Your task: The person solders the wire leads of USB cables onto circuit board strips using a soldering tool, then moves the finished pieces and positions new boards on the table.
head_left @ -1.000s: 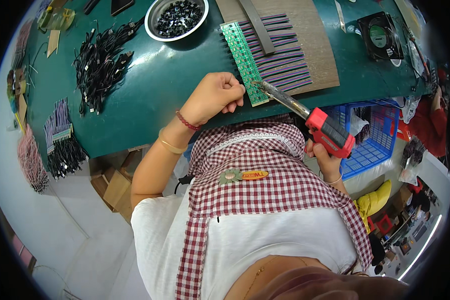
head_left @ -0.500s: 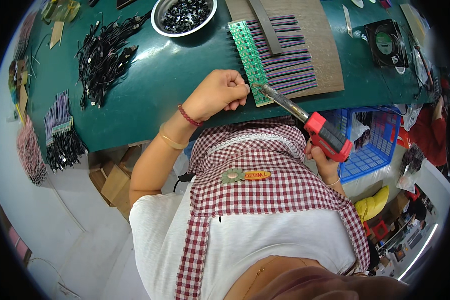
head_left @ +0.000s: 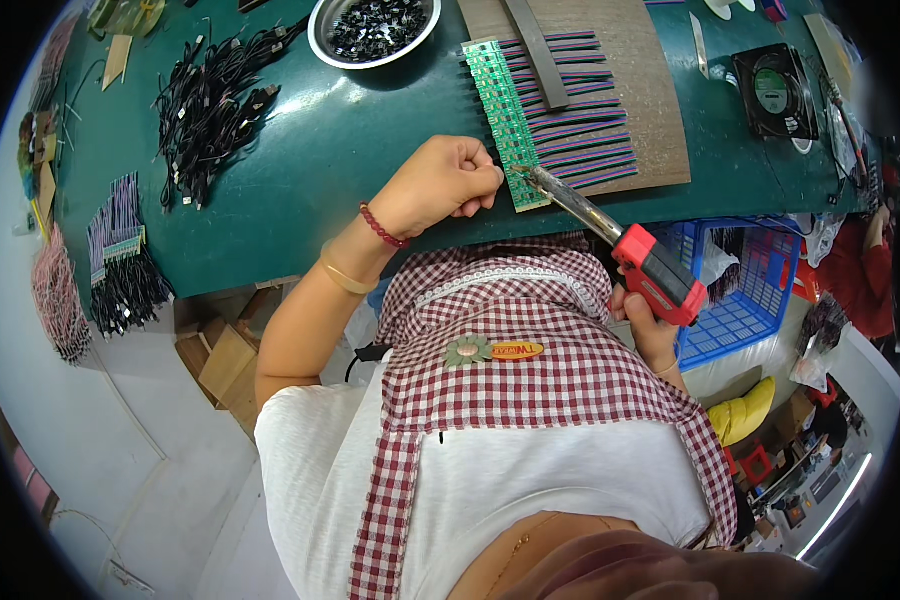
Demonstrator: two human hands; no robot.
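Observation:
A long green circuit board panel (head_left: 500,110) lies on a brown board, with rows of black, pink and blue wires (head_left: 585,135) running off its right side. My left hand (head_left: 455,180) is closed in a pinch at the panel's lower left edge. Whatever its fingertips hold is hidden. From the right, a red and black soldering iron (head_left: 655,272) reaches across, its metal tip at the near end of the panel. My right hand (head_left: 650,328) grips its handle low, beside my checked apron. A grey flat bar (head_left: 538,55) rests across the wires.
A metal bowl (head_left: 315,40) of small black parts stands at the back. Bundled black cables (head_left: 205,125) lie to the left, wired boards (head_left: 120,250) at the left edge. A black fan (head_left: 773,90) stands right; a blue crate (head_left: 735,325) sits below the table edge (head_left: 630,213).

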